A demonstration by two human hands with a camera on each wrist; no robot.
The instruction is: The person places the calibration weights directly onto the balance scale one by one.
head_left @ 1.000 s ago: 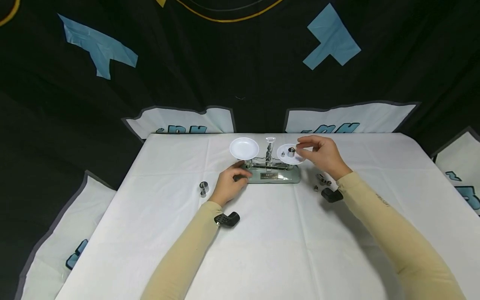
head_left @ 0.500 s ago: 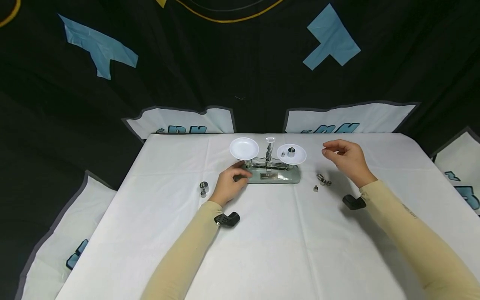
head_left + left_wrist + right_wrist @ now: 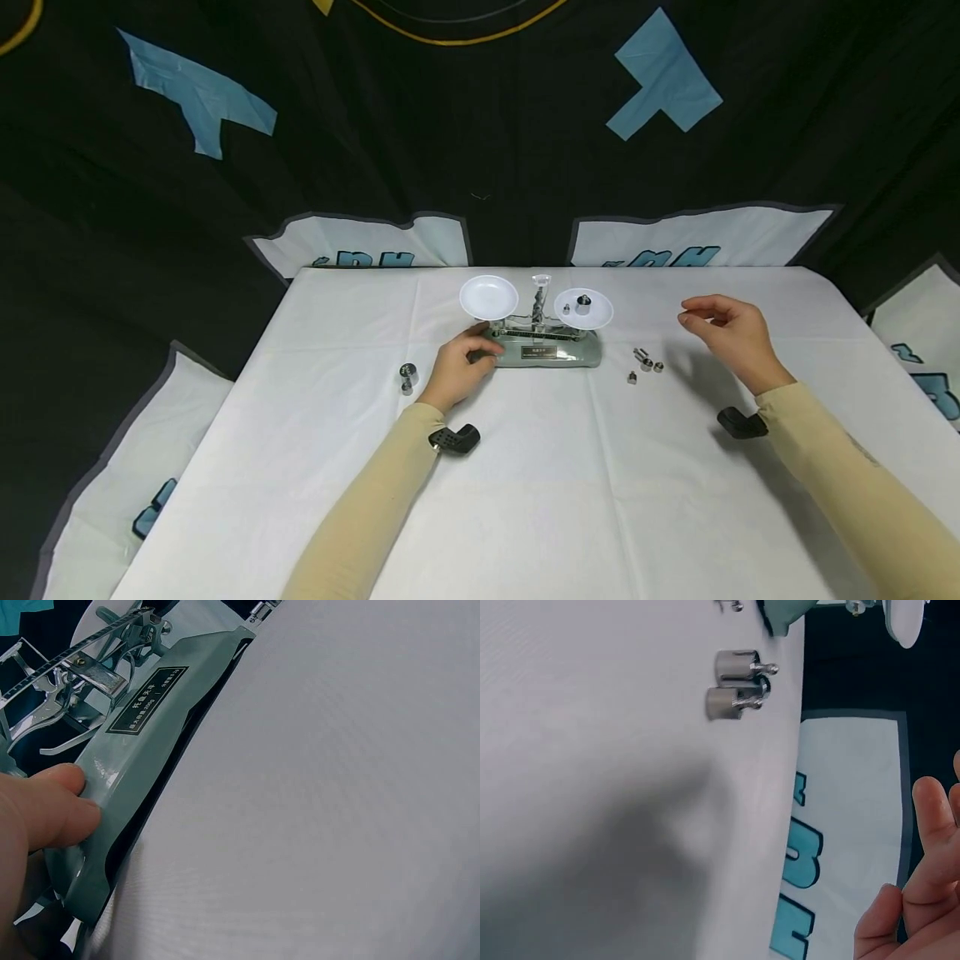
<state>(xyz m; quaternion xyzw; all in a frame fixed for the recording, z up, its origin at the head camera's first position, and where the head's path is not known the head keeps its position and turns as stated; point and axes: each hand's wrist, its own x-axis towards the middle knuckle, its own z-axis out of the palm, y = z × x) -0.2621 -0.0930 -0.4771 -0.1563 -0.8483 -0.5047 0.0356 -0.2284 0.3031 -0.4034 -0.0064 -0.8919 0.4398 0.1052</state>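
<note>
A balance scale (image 3: 547, 353) with a grey-green base stands near the table's far side. My left hand (image 3: 459, 367) holds the left end of its base; in the left wrist view the fingers (image 3: 64, 814) lie on the green metal. The left pan (image 3: 488, 297) is bare. On the right pan (image 3: 602, 308) stand a larger weight (image 3: 583, 305) and a tiny one (image 3: 566, 309). My right hand (image 3: 727, 337) hovers to the right of the scale, fingers loosely bent, with nothing in it. Several small metal weights (image 3: 647, 364) lie between it and the scale.
Left of my left hand, a few metal weights (image 3: 407, 375) stand on the white tablecloth (image 3: 525, 500). Behind the table hangs a black cloth (image 3: 450, 133) with white and blue patches.
My right hand has moved from beside the right pan away to the right and slightly nearer me. The weights on that pan have stayed there. My left hand has not moved.
</note>
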